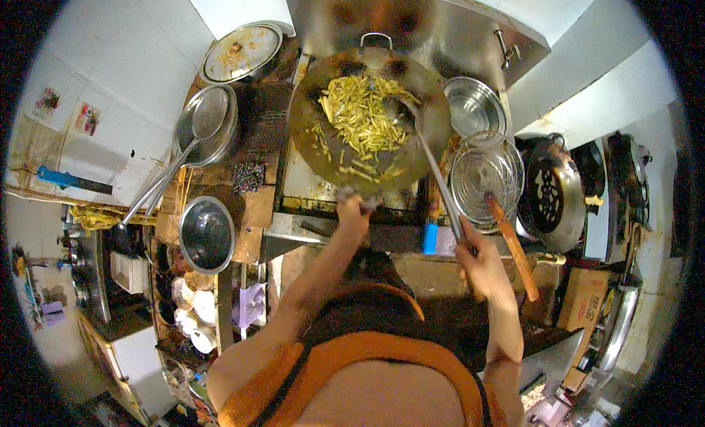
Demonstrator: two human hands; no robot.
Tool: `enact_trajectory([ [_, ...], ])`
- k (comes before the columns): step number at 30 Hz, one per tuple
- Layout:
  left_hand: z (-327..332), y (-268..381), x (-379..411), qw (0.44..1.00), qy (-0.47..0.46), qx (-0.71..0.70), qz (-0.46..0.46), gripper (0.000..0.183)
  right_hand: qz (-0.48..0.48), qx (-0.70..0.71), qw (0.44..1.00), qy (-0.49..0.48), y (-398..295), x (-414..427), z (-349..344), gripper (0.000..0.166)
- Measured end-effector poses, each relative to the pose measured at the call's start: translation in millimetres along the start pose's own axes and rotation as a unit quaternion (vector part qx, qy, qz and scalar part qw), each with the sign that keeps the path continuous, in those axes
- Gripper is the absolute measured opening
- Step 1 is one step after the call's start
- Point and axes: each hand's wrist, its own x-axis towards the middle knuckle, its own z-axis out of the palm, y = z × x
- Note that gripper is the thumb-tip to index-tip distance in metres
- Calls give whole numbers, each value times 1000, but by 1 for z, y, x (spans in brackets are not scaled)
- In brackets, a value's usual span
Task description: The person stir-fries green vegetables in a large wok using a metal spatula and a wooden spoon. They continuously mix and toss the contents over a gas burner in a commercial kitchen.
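Observation:
A large metal wok (314,107) sits on the stove and holds a heap of thin yellow-green food strips (363,116). My left hand (352,212) grips the wok's near handle, which is blurred. In my right hand (476,256) is the long metal handle of a ladle (435,162), slanting up and left into the wok. The ladle's head lies at the right side of the food, partly hidden by it. The wok's far loop handle points to the steel backsplash.
To the wok's right stand a steel pot (475,108) and a wire strainer (484,179) with a wooden handle. A lidded pot (242,51), a bowl with strainers (206,124) and a dark-looking bowl (207,235) are at left. Another wok (570,195) stands far right.

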Motion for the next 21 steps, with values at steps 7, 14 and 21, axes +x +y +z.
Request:
enact_trajectory([
  [7,15,23,-6,988,25,-121,-90,30,-226,-142,954,136,50,107,27,50],
  [14,33,19,34,978,135,-109,-115,17,-46,-76,989,-119,-13,158,49,53],
  [21,27,30,38,979,123,-115,-114,38,-191,-239,951,-43,-5,84,0,52],
])
